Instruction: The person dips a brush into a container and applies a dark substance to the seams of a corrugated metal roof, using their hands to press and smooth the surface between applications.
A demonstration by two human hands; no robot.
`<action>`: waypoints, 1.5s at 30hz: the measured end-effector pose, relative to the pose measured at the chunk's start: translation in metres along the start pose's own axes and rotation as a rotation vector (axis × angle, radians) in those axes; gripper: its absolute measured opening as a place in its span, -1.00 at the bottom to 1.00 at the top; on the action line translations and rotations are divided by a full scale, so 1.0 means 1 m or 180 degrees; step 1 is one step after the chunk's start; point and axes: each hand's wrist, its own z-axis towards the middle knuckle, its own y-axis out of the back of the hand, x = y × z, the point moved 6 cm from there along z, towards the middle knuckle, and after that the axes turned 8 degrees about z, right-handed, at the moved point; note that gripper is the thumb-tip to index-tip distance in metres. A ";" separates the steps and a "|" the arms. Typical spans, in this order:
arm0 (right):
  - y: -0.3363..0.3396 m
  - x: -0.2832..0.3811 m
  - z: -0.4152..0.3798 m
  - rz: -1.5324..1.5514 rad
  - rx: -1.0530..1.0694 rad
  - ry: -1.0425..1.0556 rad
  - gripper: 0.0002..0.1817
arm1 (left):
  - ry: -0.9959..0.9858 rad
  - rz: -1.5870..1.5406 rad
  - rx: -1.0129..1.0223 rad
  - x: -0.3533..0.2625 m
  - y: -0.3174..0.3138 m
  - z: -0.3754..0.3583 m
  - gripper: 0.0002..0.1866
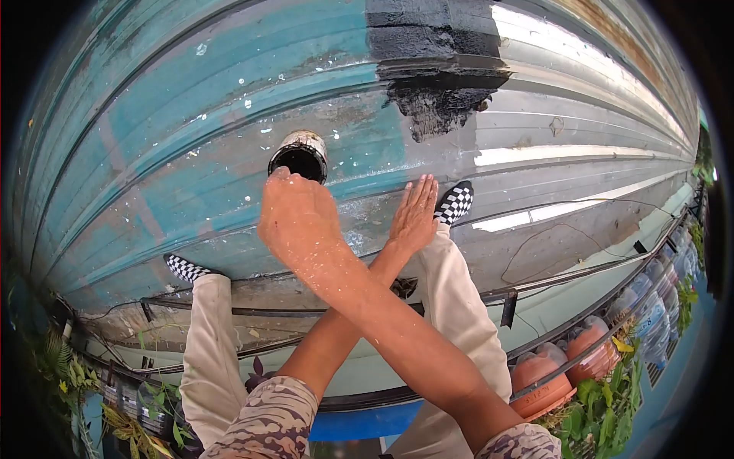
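My forearms cross, the right over the left. My right hand (302, 218) is closed in a fist at the near rim of a paint-spattered can (308, 140) with dark contents. Whatever the fist may hold is hidden behind it. The hand and forearm carry pale specks. My left hand (415, 216) lies with straight fingers, palm down, on the metal roof sheet (344, 122), beside a checkered shoe (456, 200). Farther up, a glossy black coating (440, 69) covers part of the sheet and ends in a ragged lower edge.
Another checkered shoe (191, 268) stands at the left. Along the roof's near edge run a dark metal rail (306, 312) and a loose wire (535, 229). Below the edge are orange pots (543, 371), plastic bottles (650, 306) and green plants (604, 405).
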 end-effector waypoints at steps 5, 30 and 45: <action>-0.012 -0.042 0.002 0.0071 0.0109 0.0005 -0.72 | -0.0220 0.0105 -0.0184 -0.019 -0.027 0.071 -0.16; -0.020 -0.038 -0.001 0.0223 0.0154 0.0174 -0.74 | -0.0007 0.1175 -0.0252 0.047 -0.023 0.030 -0.15; -0.003 -0.036 0.016 0.0046 0.0067 0.0172 -0.76 | -0.0147 0.0348 -0.0273 -0.014 -0.019 0.046 -0.13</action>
